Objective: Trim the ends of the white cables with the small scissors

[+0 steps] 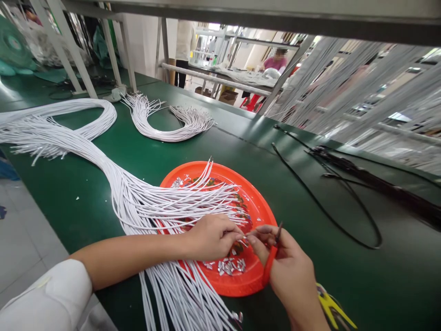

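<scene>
My left hand [212,236] is closed in a pinch on the end of a white cable [241,237] over the orange plate [260,207]. My right hand [287,271] meets it fingertip to fingertip, pinching something small at the cable tip, and a small red-handled tool [272,257] lies in its palm. A thick bundle of white cables [138,202] runs from the far left across the plate, with its ends fanned out. Small silver metal pieces [229,266] lie piled on the plate below my hands.
A second looped white cable bundle [165,126] lies further back on the green table [103,161]. Black cables [344,184] lie to the right. White cables hang from a rack [361,92] at right. A yellow tool [330,305] sits by my right wrist. People work at benches behind.
</scene>
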The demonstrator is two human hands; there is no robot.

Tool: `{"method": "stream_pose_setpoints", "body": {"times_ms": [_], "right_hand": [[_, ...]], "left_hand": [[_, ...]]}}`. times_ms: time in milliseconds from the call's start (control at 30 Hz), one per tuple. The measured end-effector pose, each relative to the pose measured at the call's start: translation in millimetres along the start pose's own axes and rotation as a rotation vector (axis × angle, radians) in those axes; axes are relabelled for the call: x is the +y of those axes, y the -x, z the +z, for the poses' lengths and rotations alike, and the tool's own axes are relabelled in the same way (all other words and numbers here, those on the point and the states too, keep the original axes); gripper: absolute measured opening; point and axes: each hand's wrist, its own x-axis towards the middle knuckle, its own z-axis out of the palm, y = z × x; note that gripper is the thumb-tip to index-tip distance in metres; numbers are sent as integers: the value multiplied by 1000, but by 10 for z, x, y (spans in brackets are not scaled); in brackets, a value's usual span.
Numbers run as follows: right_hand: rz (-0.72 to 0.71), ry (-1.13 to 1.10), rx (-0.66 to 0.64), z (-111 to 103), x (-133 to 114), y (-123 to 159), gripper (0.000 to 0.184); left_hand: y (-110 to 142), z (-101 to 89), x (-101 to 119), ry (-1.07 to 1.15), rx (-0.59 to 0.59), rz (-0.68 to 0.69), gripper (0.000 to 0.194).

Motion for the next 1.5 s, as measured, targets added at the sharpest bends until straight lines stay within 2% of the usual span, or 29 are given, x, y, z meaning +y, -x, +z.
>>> {"method": "stream_pose_setpoints", "body": {"times_ms": [133, 200, 300, 433, 567, 633, 800, 967, 1100, 1267, 1500], "right_hand": [[-78, 266, -19, -15, 4, 30, 21], [-90, 313, -10, 10, -1, 48, 22], [-68, 178, 66, 64, -8, 53, 23], [-15, -2, 204, 111, 1, 34, 30], [19, 10, 73, 142, 22, 39, 33], [11, -19, 65, 165, 20, 51, 32], [-78, -163, 172, 190, -16, 73, 28], [-105, -62, 171, 166, 1, 75, 26], [-57, -3, 273, 163, 22, 65, 26], [-30, 132, -4, 213, -39, 99, 24], [-43, 193, -66, 297, -112, 175, 19]], "left_hand": [[-2, -18, 14, -75, -52, 21, 21], [-10, -23, 17, -101, -80, 37, 20], [-22, -13, 8, -28, -37, -2, 19], [-38, 10, -10, 137, 109, -122, 14], [-55, 10, -17, 203, 206, -175, 13], [-60, 6, -20, 221, 207, -182, 13], [-46, 16, -33, 186, 187, -139, 12], [-24, 29, -30, 151, 133, -69, 14], [-39, 19, -11, 199, 144, -133, 12], [-56, -12, 21, 307, 195, -261, 13], [-37, -18, 47, 257, 211, -225, 12]]}}
